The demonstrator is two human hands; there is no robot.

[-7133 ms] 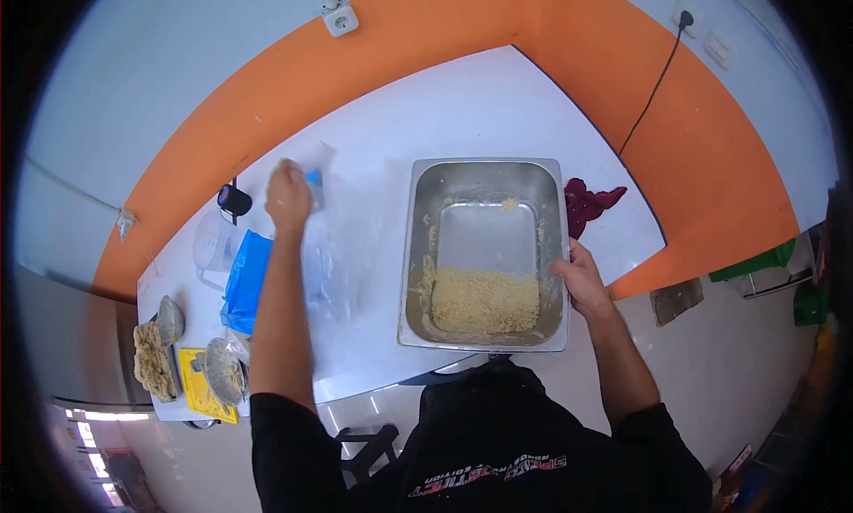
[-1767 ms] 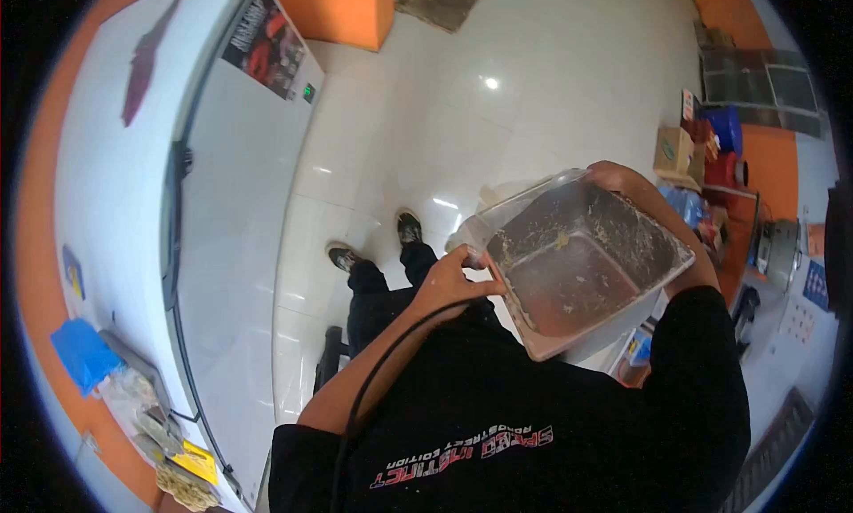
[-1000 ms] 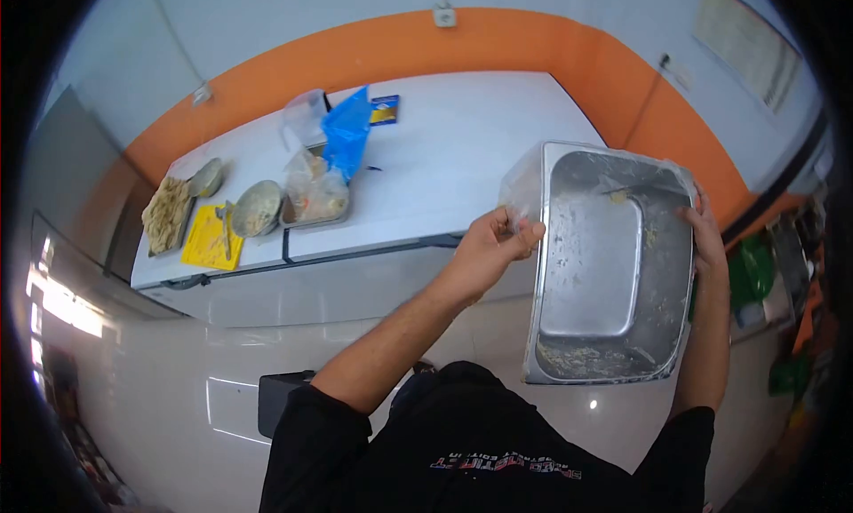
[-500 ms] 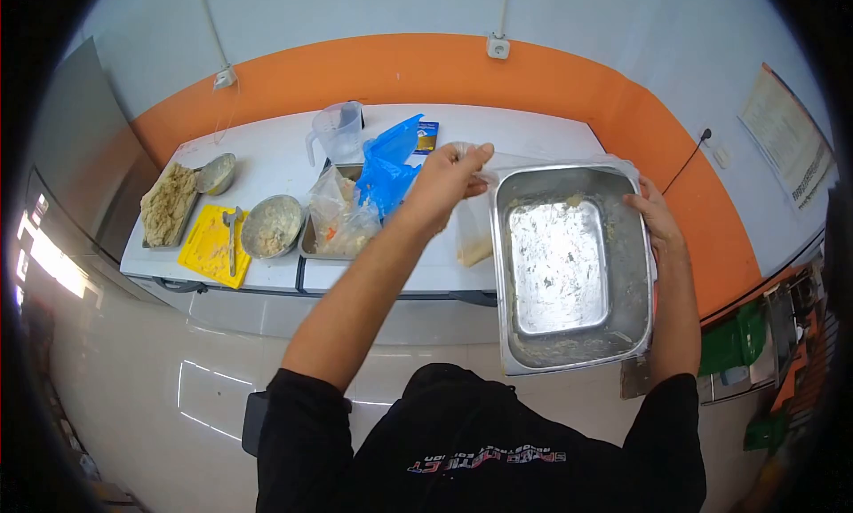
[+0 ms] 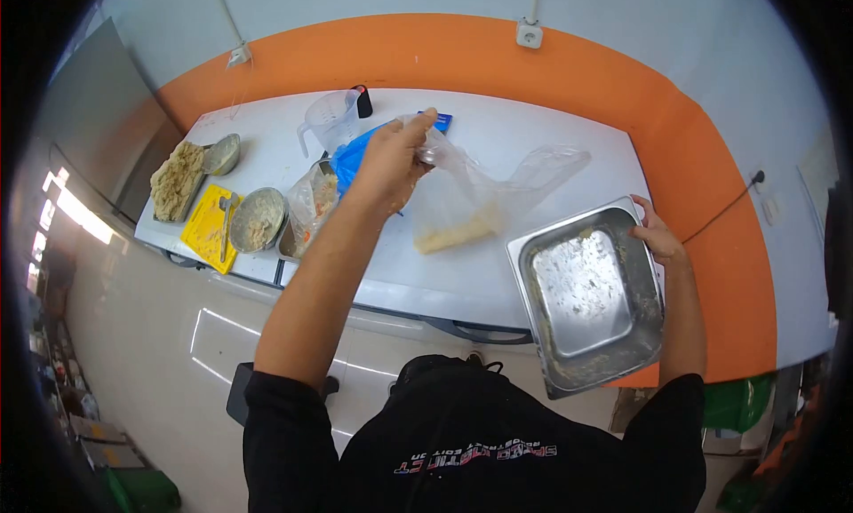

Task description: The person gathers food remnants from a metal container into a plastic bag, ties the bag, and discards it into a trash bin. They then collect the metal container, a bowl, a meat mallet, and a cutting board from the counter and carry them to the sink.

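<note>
My left hand point(image 5: 391, 162) is closed on the top of a clear plastic bag point(image 5: 480, 184), lifted above the white table. At the bag's lower part lies a pale yellowish lump point(image 5: 458, 233), seen through or beside the plastic. My right hand point(image 5: 657, 233) grips the upper right rim of a deep metal pan point(image 5: 586, 291), thumb over the edge. The pan is tilted toward me, with smears of food residue on its walls and bottom. Its lower end hangs past the table's front edge.
On the white table point(image 5: 391, 269) stand a tray of dough point(image 5: 178, 180), small bowl point(image 5: 222, 155), yellow board point(image 5: 207, 231) with a metal utensil, mixing bowl point(image 5: 259, 220), bagged food point(image 5: 311, 202), blue bag point(image 5: 352, 158) and measuring jug point(image 5: 330, 122). A socket and cable are on the wall.
My left hand has drawn the clear bag away to the left, off the pan. The pan has moved slightly right and down in my right hand and is turned.
</note>
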